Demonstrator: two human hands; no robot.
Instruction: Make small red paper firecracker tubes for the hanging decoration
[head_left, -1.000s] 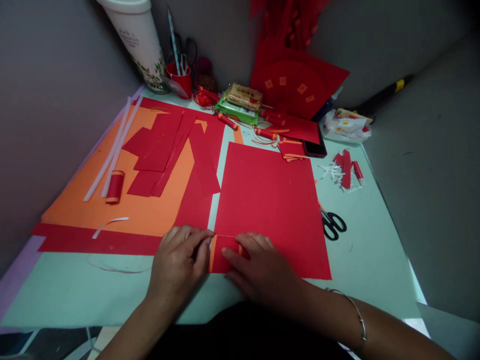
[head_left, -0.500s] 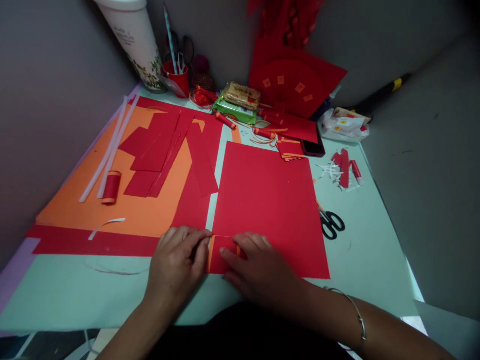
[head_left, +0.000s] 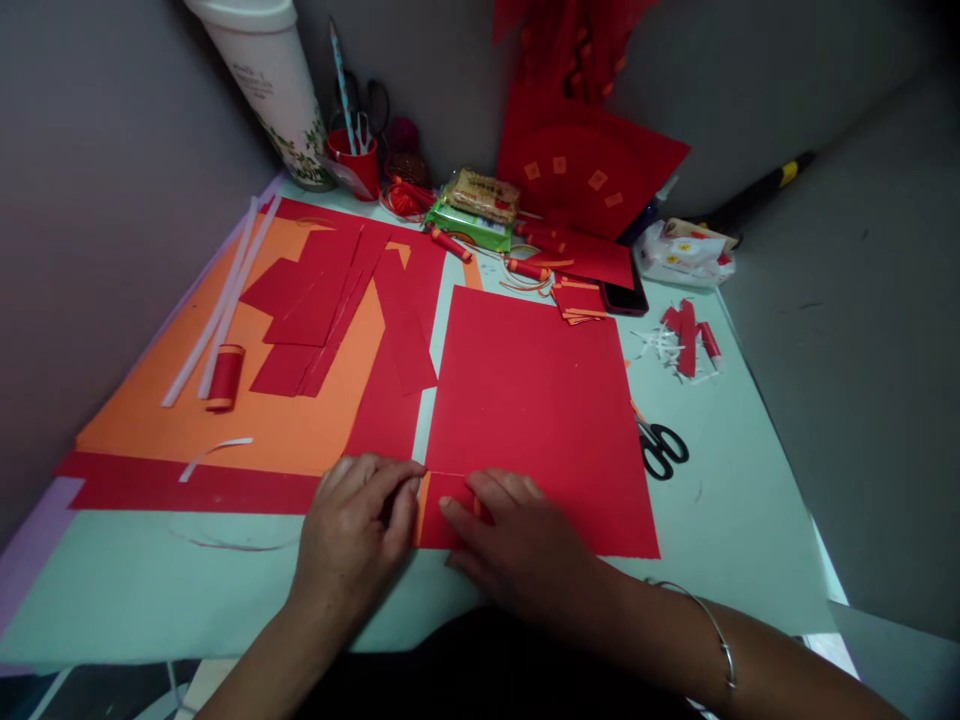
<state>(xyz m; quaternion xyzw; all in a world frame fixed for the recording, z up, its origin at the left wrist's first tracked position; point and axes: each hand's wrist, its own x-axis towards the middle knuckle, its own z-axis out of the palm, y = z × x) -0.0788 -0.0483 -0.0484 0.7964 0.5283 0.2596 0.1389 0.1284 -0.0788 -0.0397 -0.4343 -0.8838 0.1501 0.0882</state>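
Note:
A small red paper piece with orange side strips (head_left: 442,512) lies flat over the lower left corner of a large red sheet (head_left: 532,410). At its left edge is my left hand (head_left: 360,520), closed, thumb and index finger pinching that edge. My right hand (head_left: 517,540) rests on the piece's right side, palm down, with thumb and fingers spread apart. Part of the right orange strip is hidden under the fingers of that hand.
Left are an orange sheet (head_left: 300,430), cut red pieces (head_left: 307,310), a red roll (head_left: 226,377) and white strips (head_left: 217,310). Black-handled scissors (head_left: 664,450) lie right. Behind stand a tumbler (head_left: 277,100), a red cup (head_left: 356,165), snack packets (head_left: 480,200) and a phone (head_left: 626,295).

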